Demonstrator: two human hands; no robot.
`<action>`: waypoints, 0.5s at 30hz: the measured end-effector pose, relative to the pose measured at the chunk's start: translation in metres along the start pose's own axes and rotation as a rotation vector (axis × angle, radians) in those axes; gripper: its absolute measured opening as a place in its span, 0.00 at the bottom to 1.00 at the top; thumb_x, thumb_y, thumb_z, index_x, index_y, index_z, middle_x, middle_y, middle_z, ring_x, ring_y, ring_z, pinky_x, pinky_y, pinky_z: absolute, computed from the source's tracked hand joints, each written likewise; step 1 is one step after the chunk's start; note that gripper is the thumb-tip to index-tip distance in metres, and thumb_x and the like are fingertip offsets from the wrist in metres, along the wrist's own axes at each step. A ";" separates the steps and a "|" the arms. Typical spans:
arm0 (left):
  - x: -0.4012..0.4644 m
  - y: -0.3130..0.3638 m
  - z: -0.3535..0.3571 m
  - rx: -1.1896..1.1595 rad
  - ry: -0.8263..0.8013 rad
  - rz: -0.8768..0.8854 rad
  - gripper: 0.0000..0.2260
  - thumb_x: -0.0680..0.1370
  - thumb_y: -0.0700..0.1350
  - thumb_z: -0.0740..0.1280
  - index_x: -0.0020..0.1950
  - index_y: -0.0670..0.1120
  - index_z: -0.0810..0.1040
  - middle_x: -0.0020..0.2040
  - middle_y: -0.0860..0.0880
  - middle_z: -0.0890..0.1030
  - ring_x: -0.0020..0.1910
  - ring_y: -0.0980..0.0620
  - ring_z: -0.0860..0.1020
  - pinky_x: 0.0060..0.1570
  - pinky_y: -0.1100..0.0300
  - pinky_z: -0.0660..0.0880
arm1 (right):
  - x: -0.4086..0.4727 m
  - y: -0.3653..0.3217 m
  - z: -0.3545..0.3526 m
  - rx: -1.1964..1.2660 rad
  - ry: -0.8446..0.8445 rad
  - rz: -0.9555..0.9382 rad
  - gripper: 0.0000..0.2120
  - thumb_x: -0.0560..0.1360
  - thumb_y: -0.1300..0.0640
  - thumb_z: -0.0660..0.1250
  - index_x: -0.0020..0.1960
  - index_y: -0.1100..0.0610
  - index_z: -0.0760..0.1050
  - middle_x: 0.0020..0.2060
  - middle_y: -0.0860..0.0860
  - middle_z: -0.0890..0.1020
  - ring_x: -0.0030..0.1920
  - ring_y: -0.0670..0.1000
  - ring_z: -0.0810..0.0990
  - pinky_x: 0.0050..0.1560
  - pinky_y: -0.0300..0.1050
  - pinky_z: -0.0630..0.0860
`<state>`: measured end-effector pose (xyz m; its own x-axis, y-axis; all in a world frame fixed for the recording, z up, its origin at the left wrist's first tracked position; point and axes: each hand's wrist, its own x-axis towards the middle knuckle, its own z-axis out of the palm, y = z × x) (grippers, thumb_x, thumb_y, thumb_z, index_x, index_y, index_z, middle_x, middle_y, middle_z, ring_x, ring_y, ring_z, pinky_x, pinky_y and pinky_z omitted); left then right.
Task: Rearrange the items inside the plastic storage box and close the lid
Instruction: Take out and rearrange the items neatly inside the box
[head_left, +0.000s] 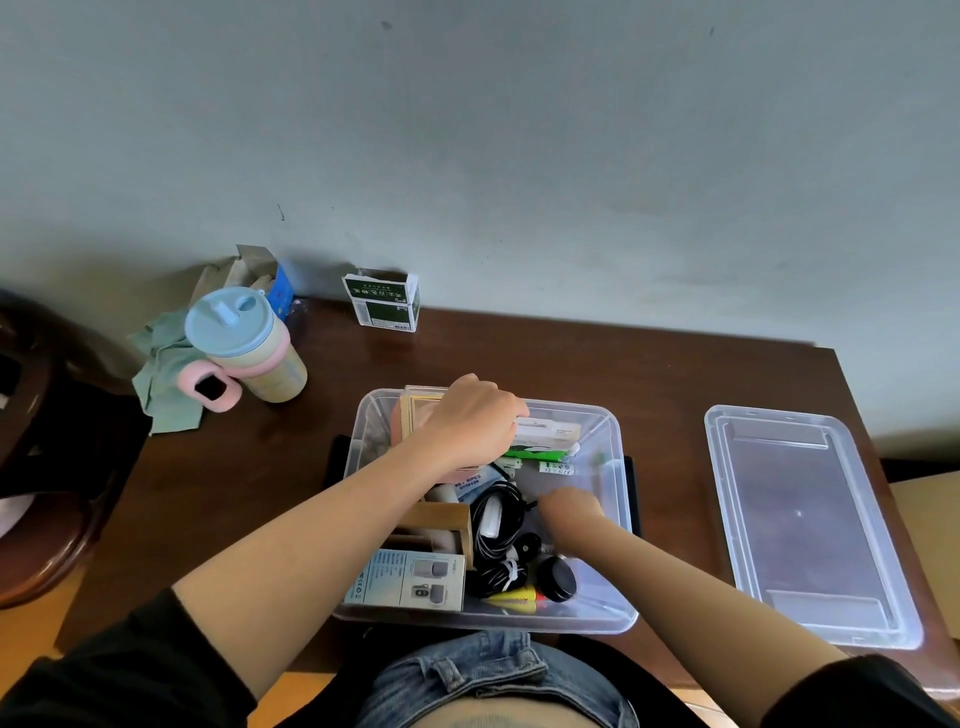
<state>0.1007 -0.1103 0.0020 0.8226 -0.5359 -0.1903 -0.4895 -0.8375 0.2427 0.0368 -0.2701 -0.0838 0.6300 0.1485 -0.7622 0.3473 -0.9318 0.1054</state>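
Observation:
The clear plastic storage box (615, 431) stands open mid-table, packed with small items. My left hand (470, 423) is inside at the far end, fingers curled over the end of a white carton (550, 432), beside a wooden frame (418, 408). My right hand (569, 506) reaches down into the middle of the box, next to a coiled black cable (501, 501); its fingers are hidden. Also inside are a green tube (535, 454), a wooden holder (441, 517), a grey product box (410, 579), a black round puck (557, 579) and a yellow-red piece (514, 597). The clear lid (810, 525) lies flat to the right.
A lidded cup with a pink handle (244, 348) stands at the back left on a green cloth (161, 379). A green-and-white carton (382, 301) and an open blue carton (270, 283) stand by the wall. A dark chair (41, 441) is left of the table.

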 end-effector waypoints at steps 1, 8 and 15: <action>-0.001 0.000 0.000 0.002 0.001 0.004 0.13 0.79 0.39 0.56 0.43 0.49 0.78 0.29 0.52 0.72 0.37 0.46 0.72 0.42 0.55 0.62 | 0.001 0.000 0.002 -0.013 0.000 -0.014 0.13 0.75 0.65 0.63 0.59 0.60 0.75 0.56 0.55 0.78 0.56 0.57 0.78 0.45 0.45 0.73; -0.001 0.000 0.000 0.023 0.002 0.011 0.13 0.79 0.40 0.56 0.40 0.50 0.76 0.28 0.53 0.68 0.36 0.47 0.70 0.41 0.55 0.61 | 0.003 0.001 0.001 0.085 0.233 0.103 0.16 0.74 0.72 0.58 0.59 0.61 0.74 0.54 0.55 0.80 0.54 0.55 0.80 0.43 0.42 0.73; -0.001 0.001 0.000 0.032 0.002 -0.007 0.13 0.79 0.39 0.56 0.39 0.49 0.76 0.28 0.53 0.69 0.36 0.47 0.71 0.40 0.55 0.61 | 0.011 0.002 -0.007 0.144 0.315 0.160 0.14 0.74 0.73 0.59 0.55 0.61 0.75 0.50 0.56 0.82 0.50 0.56 0.81 0.39 0.42 0.71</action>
<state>0.0992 -0.1103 0.0020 0.8266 -0.5297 -0.1901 -0.4925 -0.8444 0.2110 0.0498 -0.2678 -0.0875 0.8586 0.0709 -0.5076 0.1403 -0.9851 0.0997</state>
